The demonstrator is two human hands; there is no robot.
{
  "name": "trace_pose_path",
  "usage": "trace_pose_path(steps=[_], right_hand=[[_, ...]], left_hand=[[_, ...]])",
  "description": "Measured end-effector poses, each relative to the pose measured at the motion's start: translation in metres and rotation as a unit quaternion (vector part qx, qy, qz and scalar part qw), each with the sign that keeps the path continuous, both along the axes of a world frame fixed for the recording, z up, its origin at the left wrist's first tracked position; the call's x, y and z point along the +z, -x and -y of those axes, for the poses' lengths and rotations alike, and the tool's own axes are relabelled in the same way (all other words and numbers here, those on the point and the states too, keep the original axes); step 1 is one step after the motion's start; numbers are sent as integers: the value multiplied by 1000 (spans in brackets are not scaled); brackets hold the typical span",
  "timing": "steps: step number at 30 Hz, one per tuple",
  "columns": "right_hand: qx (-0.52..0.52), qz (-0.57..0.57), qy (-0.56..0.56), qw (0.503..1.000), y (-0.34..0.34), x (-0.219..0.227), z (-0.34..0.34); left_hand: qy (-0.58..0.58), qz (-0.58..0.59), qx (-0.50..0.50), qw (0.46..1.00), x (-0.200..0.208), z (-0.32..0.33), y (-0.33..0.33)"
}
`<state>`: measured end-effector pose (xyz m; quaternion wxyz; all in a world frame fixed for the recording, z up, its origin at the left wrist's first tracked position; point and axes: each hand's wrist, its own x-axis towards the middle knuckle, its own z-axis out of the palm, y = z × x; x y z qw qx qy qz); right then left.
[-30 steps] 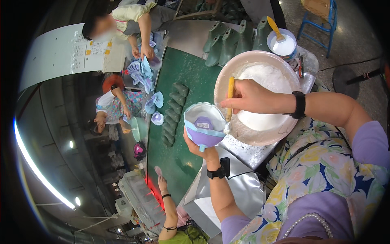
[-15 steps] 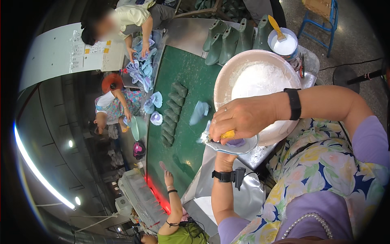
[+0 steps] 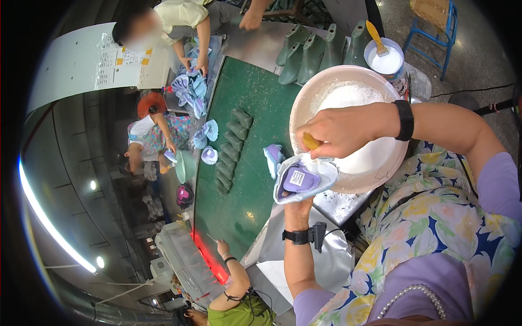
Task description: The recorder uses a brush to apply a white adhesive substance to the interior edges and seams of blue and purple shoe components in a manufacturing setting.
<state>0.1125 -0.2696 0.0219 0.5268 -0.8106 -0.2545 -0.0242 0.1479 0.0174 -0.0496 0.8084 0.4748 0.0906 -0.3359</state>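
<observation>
My left hand [image 3: 298, 211] grips a pale blue and purple fabric shoe upper [image 3: 299, 179] from below; its opening faces up, showing a purple insole with a white label. Just above its rim, my right hand [image 3: 342, 130] is closed around a yellow-handled brush [image 3: 311, 141], whose bristles are hidden. Under the right forearm stands a wide pinkish basin [image 3: 299, 106] of white powder [image 3: 348, 98]. Another blue and purple upper [image 3: 273, 158] lies on the green belt, left of the one I hold.
Dark green shoe lasts [image 3: 312, 58] stand behind the basin, beside a tub of white paste [image 3: 386, 62] with a yellow brush. A row of green forms [image 3: 235, 138] and several uppers [image 3: 209, 130] lie along the belt [image 3: 250, 209]. Co-workers sit at the far side and lower left.
My right hand has lifted slightly off the upper. The held upper has tilted, now showing its inside. A co-worker's hand has appeared at the top, and the lower-left co-worker's hand has shifted.
</observation>
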Motion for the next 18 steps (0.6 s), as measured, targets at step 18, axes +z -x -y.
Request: trace_pose_path(steps=[18], right_hand=[[-88,-10,-63,994,-13,-13,-10]], left_hand=[[-146,128,163,967,30,-13,-49]])
